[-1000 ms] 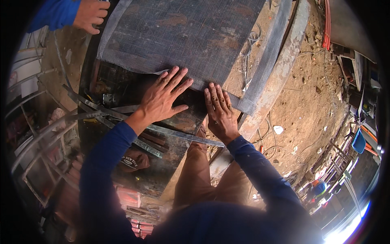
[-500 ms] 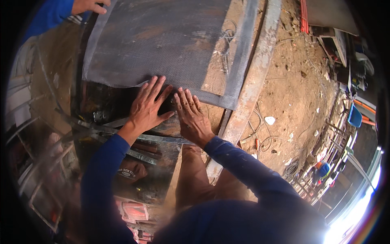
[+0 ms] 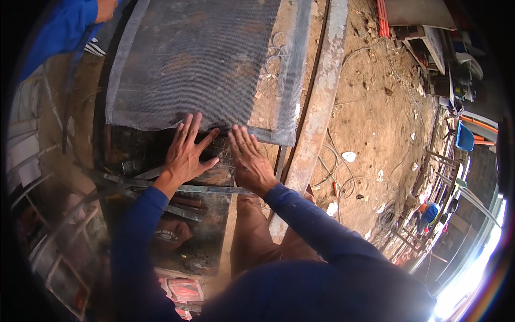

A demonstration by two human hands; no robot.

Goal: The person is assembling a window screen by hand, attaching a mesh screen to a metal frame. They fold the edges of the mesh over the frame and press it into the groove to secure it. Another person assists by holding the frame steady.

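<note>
A sheet of grey wire mesh lies flat over a dark board, its right part showing dirt through the weave. My left hand is open at the mesh's near edge, fingers spread and fingertips on the border. Beside it, my right hand lies flat with its fingers together, the tips at the same edge near the right corner. Neither hand holds anything. At the upper left, another person's hand shows beyond the far left corner of the mesh, partly cut off by the frame.
A rusty metal beam runs along the mesh's right side. A thin metal bar crosses below my hands. A dark cap lies on the board. Loose wire coils on the dirt, and a blue container stands far right.
My left thumb and fingers have spread a little, and both hands sit slightly lower against the mesh edge. The other person's hand has moved off the mesh toward the left. The view has shifted.
</note>
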